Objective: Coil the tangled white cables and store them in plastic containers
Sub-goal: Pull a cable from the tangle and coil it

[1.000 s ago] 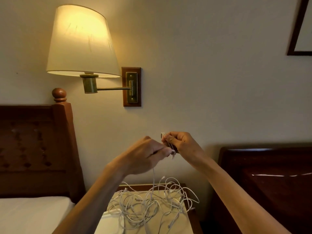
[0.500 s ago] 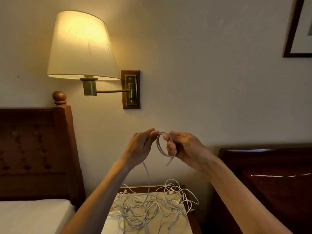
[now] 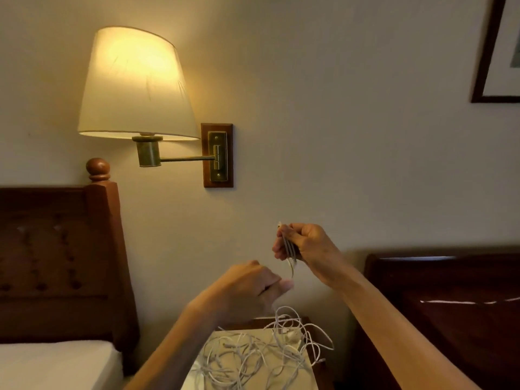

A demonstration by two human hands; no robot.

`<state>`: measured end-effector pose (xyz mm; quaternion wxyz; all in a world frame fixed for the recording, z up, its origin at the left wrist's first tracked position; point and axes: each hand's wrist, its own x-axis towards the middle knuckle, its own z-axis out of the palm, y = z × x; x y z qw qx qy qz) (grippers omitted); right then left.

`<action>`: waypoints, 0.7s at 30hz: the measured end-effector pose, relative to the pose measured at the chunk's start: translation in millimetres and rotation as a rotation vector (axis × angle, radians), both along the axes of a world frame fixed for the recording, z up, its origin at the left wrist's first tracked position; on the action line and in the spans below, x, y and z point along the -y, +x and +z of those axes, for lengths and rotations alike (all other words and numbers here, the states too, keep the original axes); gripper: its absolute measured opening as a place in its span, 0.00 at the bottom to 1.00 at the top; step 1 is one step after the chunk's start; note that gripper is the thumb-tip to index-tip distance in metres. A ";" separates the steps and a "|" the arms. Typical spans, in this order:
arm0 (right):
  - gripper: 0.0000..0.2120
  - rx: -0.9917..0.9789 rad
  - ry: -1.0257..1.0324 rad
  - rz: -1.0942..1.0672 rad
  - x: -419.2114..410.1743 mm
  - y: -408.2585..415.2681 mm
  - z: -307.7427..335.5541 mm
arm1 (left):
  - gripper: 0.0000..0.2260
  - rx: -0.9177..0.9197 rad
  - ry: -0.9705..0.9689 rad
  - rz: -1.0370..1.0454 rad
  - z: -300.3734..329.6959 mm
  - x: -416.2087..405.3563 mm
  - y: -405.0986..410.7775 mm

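Observation:
A tangle of white cables (image 3: pixel 253 358) lies on a pale surface on the nightstand (image 3: pixel 284 323) at the bottom centre. My right hand (image 3: pixel 308 249) is raised above it, fingers closed around a small coil of white cable (image 3: pixel 288 247) with a short end hanging below. My left hand (image 3: pixel 253 288) sits lower and to the left, fingers pinched together; a strand seems to run from it down to the tangle, though blur makes this unsure. No plastic container shows in view.
A lit wall lamp (image 3: pixel 135 85) on a brass arm hangs above left. A dark wooden headboard (image 3: pixel 56 263) and white mattress (image 3: pixel 53 364) stand at left. Another dark wooden headboard (image 3: pixel 450 305) stands at right. A framed picture (image 3: pixel 498 52) hangs top right.
My left hand has dropped down and away from my right hand. The open loop seen between both hands is now gathered flat in my right hand.

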<state>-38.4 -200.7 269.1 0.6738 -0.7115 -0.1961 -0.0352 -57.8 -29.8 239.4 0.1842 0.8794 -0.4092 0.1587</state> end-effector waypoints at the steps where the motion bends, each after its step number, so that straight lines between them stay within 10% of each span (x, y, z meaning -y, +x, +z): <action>1: 0.14 0.032 -0.039 0.000 -2.0 -2.0 -2.4 | 0.24 0.066 -0.014 -0.011 7.8 -2.0 -1.1; 12: 0.17 0.070 -0.133 0.075 -6.9 -13.5 -6.5 | 0.20 0.435 -0.214 0.038 22.6 -23.7 39.6; 21: 0.14 -0.275 0.363 0.364 12.5 -17.1 15.7 | 0.19 -0.130 -0.836 0.086 -40.4 -19.9 70.5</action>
